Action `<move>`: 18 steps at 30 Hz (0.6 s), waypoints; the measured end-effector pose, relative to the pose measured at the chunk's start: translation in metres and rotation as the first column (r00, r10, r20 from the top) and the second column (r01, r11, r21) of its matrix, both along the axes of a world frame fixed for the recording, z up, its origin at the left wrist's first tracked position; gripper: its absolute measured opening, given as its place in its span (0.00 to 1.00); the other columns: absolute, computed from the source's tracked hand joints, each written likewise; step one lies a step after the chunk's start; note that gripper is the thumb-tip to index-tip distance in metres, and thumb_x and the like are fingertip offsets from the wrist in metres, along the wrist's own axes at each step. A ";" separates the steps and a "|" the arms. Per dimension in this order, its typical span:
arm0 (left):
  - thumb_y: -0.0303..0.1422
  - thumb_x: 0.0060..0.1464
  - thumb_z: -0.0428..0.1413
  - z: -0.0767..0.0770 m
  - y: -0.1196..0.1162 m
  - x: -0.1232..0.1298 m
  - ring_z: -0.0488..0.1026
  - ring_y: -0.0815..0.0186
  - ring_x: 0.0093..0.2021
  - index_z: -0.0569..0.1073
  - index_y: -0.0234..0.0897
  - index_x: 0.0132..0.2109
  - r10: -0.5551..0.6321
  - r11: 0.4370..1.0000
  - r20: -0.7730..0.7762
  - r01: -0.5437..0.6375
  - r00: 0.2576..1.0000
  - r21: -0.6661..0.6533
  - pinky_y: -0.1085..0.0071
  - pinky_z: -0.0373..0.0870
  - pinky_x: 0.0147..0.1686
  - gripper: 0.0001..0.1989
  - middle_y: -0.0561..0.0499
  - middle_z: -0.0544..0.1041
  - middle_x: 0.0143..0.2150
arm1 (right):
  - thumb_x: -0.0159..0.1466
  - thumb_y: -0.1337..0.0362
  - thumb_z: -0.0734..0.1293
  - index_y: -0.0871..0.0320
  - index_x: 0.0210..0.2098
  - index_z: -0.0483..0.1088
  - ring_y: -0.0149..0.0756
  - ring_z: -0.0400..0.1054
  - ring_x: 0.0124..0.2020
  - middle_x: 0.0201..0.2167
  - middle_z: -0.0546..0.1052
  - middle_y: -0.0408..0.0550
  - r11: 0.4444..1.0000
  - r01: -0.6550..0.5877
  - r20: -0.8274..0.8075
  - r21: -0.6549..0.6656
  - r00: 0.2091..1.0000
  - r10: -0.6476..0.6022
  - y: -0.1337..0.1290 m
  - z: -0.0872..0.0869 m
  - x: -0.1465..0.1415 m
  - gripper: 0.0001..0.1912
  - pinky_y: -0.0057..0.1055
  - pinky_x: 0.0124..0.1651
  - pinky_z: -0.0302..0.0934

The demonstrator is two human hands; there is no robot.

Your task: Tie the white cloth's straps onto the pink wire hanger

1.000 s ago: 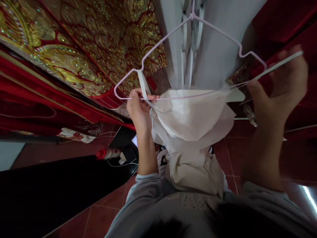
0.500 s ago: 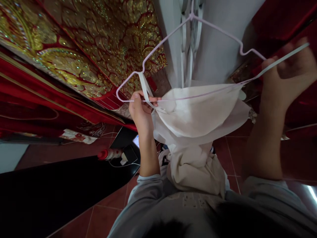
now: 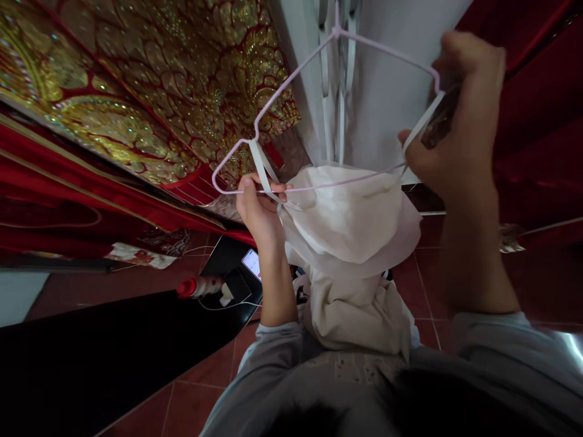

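While our left hand (image 3: 259, 211) pinches the thin lilac hanger (image 3: 337, 32), which spans left to right, our right hand (image 3: 469, 112) curls nearest its right notch, beside the flat white strap (image 3: 424, 121) of the pale cloth garment (image 3: 346, 215) on the near side; whether that grip pinches, we cannot tell.
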State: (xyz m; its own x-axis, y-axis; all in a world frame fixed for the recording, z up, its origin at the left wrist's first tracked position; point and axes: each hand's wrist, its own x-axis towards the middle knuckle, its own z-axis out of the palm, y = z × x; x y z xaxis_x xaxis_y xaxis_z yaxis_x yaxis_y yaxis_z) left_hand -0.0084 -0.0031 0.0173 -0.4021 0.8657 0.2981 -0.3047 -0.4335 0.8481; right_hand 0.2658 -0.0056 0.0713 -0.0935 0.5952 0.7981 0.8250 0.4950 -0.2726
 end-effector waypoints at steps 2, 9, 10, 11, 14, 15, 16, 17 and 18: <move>0.39 0.71 0.51 0.001 0.000 -0.004 0.74 0.65 0.24 0.69 0.42 0.34 -0.018 1.000 -0.020 0.018 1.000 -0.002 0.70 0.66 0.24 0.14 0.52 0.74 0.23 | 0.66 0.67 0.66 0.52 0.68 0.64 0.54 0.67 0.66 0.62 0.74 0.59 0.979 -0.062 0.000 0.195 0.998 0.063 -0.009 -0.015 -0.012 0.31 0.55 0.68 0.62; 0.42 0.65 0.61 -0.007 -0.004 -0.008 0.78 0.65 0.31 0.70 0.43 0.39 0.028 1.000 -0.070 -0.027 0.997 0.015 0.69 0.74 0.38 0.11 0.54 0.78 0.30 | 0.69 0.61 0.65 0.46 0.54 0.76 0.46 0.75 0.47 0.43 0.83 0.45 0.955 -0.146 0.004 -0.257 0.988 0.153 -0.028 -0.064 -0.050 0.15 0.56 0.64 0.63; 0.40 0.65 0.62 -0.010 -0.008 -0.007 0.79 0.65 0.36 0.72 0.42 0.40 0.044 0.999 -0.107 -0.042 0.993 0.021 0.68 0.75 0.44 0.09 0.53 0.79 0.33 | 0.70 0.60 0.65 0.46 0.53 0.76 0.46 0.74 0.47 0.44 0.83 0.45 0.961 -0.130 -0.031 -0.246 0.992 0.126 -0.028 -0.067 -0.052 0.14 0.57 0.65 0.61; 0.39 0.64 0.62 -0.012 -0.014 -0.006 0.80 0.64 0.41 0.74 0.41 0.41 0.044 0.999 -0.163 -0.041 0.986 0.021 0.67 0.74 0.50 0.08 0.51 0.81 0.37 | 0.71 0.58 0.65 0.46 0.53 0.76 0.46 0.74 0.48 0.45 0.83 0.45 0.965 -0.126 -0.063 -0.232 0.991 0.114 -0.027 -0.069 -0.054 0.13 0.57 0.66 0.60; 0.38 0.64 0.64 -0.011 -0.038 -0.005 0.79 0.62 0.49 0.81 0.42 0.45 -0.044 0.998 -0.355 0.029 0.934 -0.050 0.65 0.72 0.55 0.07 0.48 0.82 0.45 | 0.71 0.56 0.65 0.46 0.51 0.76 0.47 0.74 0.50 0.44 0.82 0.46 0.974 -0.115 -0.107 -0.195 0.990 0.096 -0.025 -0.073 -0.058 0.12 0.60 0.70 0.56; 0.38 0.63 0.64 -0.007 -0.045 -0.006 0.79 0.62 0.47 0.82 0.42 0.45 -0.075 0.996 -0.379 0.050 0.922 -0.075 0.66 0.73 0.52 0.07 0.49 0.82 0.43 | 0.71 0.57 0.65 0.45 0.50 0.76 0.47 0.74 0.51 0.43 0.82 0.46 0.978 -0.099 -0.115 -0.183 0.990 0.079 -0.024 -0.074 -0.059 0.11 0.61 0.71 0.55; 0.37 0.63 0.65 0.000 -0.051 -0.008 0.78 0.63 0.43 0.83 0.43 0.45 -0.090 0.995 -0.370 0.065 0.924 -0.081 0.67 0.74 0.47 0.06 0.49 0.82 0.40 | 0.71 0.57 0.64 0.45 0.49 0.76 0.48 0.74 0.52 0.43 0.81 0.46 0.982 -0.084 -0.122 -0.168 0.990 0.063 -0.024 -0.077 -0.061 0.11 0.62 0.72 0.54; 0.36 0.62 0.65 0.008 -0.054 -0.011 0.77 0.64 0.38 0.84 0.43 0.44 -0.094 0.995 -0.336 0.076 0.937 -0.066 0.69 0.74 0.40 0.05 0.50 0.80 0.36 | 0.71 0.57 0.64 0.45 0.49 0.75 0.48 0.74 0.52 0.42 0.81 0.46 0.986 -0.074 -0.130 -0.151 0.990 0.054 -0.023 -0.079 -0.063 0.10 0.63 0.72 0.53; 0.36 0.62 0.65 0.017 -0.055 -0.014 0.75 0.65 0.34 0.85 0.44 0.42 -0.087 0.996 -0.282 0.081 0.955 -0.034 0.71 0.71 0.33 0.04 0.51 0.78 0.32 | 0.71 0.57 0.64 0.45 0.49 0.75 0.48 0.73 0.53 0.41 0.81 0.46 0.988 -0.072 -0.138 -0.134 0.989 0.053 -0.023 -0.081 -0.065 0.10 0.63 0.73 0.53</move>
State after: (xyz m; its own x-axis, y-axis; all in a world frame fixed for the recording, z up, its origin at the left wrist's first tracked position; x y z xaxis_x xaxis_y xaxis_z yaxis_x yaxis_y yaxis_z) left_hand -0.0228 -0.0579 0.0345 -0.2298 0.9003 0.3696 -0.0852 -0.3969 0.9139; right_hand 0.2011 -0.0286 -0.0101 -0.0324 0.6970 0.7163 0.7451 0.4945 -0.4475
